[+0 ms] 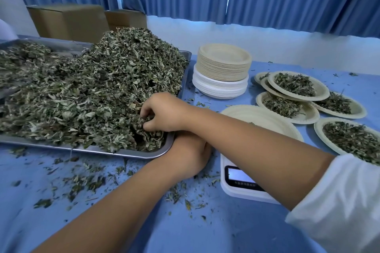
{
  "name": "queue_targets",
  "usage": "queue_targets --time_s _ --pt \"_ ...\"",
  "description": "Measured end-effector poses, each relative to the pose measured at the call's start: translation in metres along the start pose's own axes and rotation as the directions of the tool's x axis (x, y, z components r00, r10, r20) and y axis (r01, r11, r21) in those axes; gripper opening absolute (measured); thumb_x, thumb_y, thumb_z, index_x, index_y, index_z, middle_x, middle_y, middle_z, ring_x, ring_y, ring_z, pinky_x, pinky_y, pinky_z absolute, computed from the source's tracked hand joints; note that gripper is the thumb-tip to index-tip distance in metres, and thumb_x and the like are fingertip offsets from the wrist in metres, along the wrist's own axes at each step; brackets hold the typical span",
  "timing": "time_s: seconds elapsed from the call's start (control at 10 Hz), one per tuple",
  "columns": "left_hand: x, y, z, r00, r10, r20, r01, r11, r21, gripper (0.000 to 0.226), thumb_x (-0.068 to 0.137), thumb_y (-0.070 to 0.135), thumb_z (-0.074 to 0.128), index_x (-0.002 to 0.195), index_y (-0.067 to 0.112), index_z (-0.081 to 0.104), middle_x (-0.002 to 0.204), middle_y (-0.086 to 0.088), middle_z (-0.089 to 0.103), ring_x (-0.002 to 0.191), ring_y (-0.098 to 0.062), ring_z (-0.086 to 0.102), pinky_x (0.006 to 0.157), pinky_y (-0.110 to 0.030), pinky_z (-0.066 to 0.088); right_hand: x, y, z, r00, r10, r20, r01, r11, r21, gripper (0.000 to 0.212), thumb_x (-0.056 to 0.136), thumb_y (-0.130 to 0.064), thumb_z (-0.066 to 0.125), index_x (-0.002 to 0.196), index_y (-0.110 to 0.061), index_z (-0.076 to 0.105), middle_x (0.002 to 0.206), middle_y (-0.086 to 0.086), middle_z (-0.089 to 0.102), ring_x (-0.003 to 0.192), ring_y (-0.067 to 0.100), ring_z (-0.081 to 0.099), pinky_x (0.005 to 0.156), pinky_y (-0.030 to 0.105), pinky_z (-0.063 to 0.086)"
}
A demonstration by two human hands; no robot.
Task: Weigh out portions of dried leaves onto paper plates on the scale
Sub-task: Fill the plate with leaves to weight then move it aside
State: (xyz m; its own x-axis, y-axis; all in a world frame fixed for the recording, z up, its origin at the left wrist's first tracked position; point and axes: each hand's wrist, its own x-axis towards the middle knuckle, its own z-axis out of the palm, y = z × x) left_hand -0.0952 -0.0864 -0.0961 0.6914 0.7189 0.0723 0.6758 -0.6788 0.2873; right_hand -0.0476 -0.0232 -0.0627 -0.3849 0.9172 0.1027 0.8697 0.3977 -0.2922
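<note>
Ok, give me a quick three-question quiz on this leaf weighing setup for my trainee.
1. What does the right hand grip? A) a spoon B) dried leaves in the tray C) a bag
2. True or false: the plate on the scale is heaped with leaves.
3. Fill in: in the stack of spare plates, the ___ ones sit on the white ones.
Key: 1 B. 2 False, it is nearly bare. 3 Tan.
</note>
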Motion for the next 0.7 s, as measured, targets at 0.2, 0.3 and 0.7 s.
queue_targets --time_s 0.2,0.3,0.7 --pt "-0.003 0.002 -0.003 0.998 0.052 -0.030 -0.052 0.999 0.001 0.038 0.102 0.020 0.033 0.135 0.004 0.045 0.137 -0.013 0.048 0.126 -0.025 0.041 0.095 -0.025 0.022 0.000 -0.001 -0.012 0.993 0.028 -0.118 -0.011 0.990 0.142 0.019 0.083 -0.019 0.073 0.096 -0.005 0.074 0.092 0.004 0.073 0.085 0.021 0.065 0.075 0.030 0.051" --pt "-0.004 0.004 -0.006 0.997 0.068 -0.035 -0.068 0.998 0.008 0.038 0.102 0.018 0.034 0.136 0.005 0.043 0.139 -0.011 0.045 0.128 -0.023 0.037 0.095 -0.021 0.019 -0.001 -0.001 -0.022 0.985 0.060 -0.165 -0.022 0.974 0.226 0.014 0.082 -0.018 0.074 0.089 -0.006 0.076 0.084 0.005 0.073 0.080 0.023 0.066 0.070 0.030 0.050" --pt "0.015 -0.012 0.019 0.993 0.098 -0.071 -0.101 0.994 -0.048 0.037 0.101 0.023 0.038 0.135 0.013 0.048 0.139 -0.001 0.047 0.127 -0.019 0.039 0.107 -0.026 0.025 -0.078 0.032 -0.084 0.921 0.266 -0.285 -0.080 0.845 0.529 0.017 0.080 -0.021 0.077 0.080 -0.004 0.073 0.073 0.007 0.066 0.067 0.008 0.052 0.063 0.021 0.038"
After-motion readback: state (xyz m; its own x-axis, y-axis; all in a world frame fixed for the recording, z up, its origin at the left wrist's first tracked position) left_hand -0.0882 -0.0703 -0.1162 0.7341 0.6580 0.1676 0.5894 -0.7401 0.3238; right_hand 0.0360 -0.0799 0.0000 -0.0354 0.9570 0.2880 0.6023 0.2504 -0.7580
